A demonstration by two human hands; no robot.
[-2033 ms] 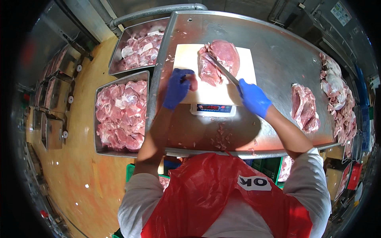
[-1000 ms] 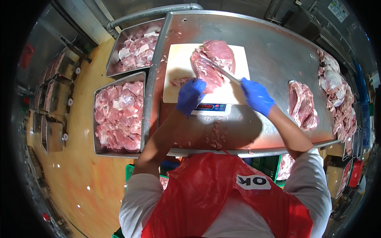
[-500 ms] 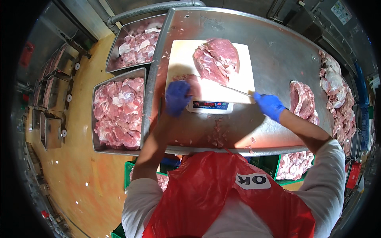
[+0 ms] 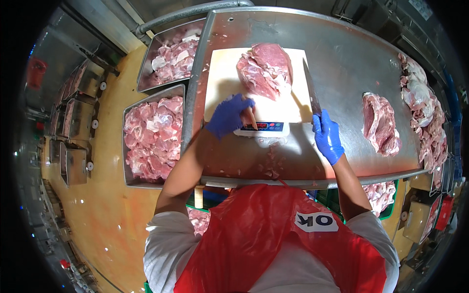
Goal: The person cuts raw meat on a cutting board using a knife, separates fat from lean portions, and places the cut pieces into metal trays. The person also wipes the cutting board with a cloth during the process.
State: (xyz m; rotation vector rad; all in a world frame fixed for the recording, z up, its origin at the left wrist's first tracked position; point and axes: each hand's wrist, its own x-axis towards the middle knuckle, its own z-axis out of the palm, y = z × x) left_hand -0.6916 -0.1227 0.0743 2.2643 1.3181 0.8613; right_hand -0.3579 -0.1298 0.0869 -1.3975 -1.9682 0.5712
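Observation:
A large slab of raw meat (image 4: 266, 71) lies on the white cutting board (image 4: 221, 68), which rests on a digital scale (image 4: 273, 131) with a lit display. My left hand (image 4: 228, 116), in a blue glove, is closed on a small strip of meat (image 4: 248, 118) at the board's near edge, hanging partly over the display. By the board's right edge, my gloved right hand (image 4: 328, 136) grips a knife (image 4: 311, 90), its blade pointing away from me along that edge. The handle is mostly hidden in my fingers.
Another meat slab (image 4: 380, 124) lies on the steel table (image 4: 342, 63) to the right, with a pile of meat (image 4: 422, 107) at its far right end. Two metal bins of meat, a near one (image 4: 154, 139) and a far one (image 4: 176, 58), flank the left edge.
My left hand has shifted right and slightly nearer the display, with the strip of meat. The knife has swung from pointing left across the board to pointing away along its right side.

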